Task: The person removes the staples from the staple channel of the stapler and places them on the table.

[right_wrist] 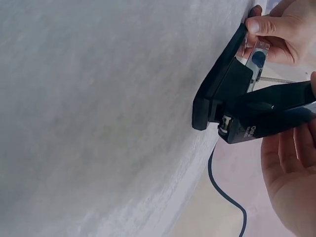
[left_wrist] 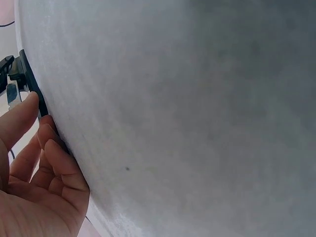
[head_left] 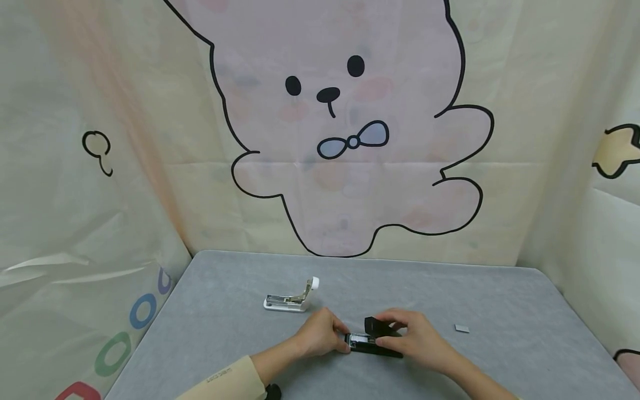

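Observation:
A black stapler (head_left: pixel 369 348) lies on the table with its top cover (right_wrist: pixel 276 106) lifted, so the metal staple channel (right_wrist: pixel 255 64) shows. At one end of its base, my left hand (head_left: pixel 322 332) pinches it between thumb and fingers, low by the tabletop. My right hand (head_left: pixel 420 338) holds the raised black cover from the other side. The left wrist view has the thumb and bent fingers of the left hand (left_wrist: pixel 47 170) along the dark base. In the right wrist view, a thin spring (right_wrist: pixel 276 80) spans between the channel and the right hand's side.
Behind the left hand stands a white stapler (head_left: pixel 286 303) with its top swung up. A small grey strip, like a row of staples (head_left: pixel 461 328), lies right of the right hand. The grey cloth-covered table (head_left: pixel 240 272) meets a printed curtain (head_left: pixel 505 222) at the back.

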The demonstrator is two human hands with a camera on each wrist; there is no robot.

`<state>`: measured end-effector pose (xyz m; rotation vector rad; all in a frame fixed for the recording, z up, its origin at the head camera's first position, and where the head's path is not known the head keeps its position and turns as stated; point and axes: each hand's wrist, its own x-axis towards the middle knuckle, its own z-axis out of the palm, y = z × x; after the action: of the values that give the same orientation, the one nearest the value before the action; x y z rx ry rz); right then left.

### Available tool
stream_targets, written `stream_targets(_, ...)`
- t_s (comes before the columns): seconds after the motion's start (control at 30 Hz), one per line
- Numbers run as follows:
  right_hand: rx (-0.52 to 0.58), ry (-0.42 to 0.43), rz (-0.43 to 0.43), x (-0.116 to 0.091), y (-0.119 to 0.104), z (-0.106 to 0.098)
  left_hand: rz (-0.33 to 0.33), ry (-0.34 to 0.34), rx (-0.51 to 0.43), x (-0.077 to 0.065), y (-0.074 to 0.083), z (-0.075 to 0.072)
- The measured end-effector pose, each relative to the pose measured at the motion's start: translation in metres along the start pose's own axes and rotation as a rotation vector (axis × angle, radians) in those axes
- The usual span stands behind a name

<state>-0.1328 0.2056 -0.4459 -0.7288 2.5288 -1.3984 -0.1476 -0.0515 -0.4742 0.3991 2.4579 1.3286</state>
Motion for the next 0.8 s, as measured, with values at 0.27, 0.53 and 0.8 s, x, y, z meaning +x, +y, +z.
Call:
stream_targets(0.27, 0.0, 0.014, 0.013, -0.004, 0.0, -0.007, -0.009, -0.005, 0.013, 0.001, 0.0, 0.0)
stream_targets(0.53, 0.005, 0.032, 0.063, -0.011, 0.0, -0.014, -0.024, -0.005, 0.022, 0.001, 0.0, -0.001)
stream_targets(0.8, 0.038, 0.036, 0.101, -0.017, 0.001, -0.022, -0.018, -0.002, 0.04, 0.003, -0.001, -0.001)
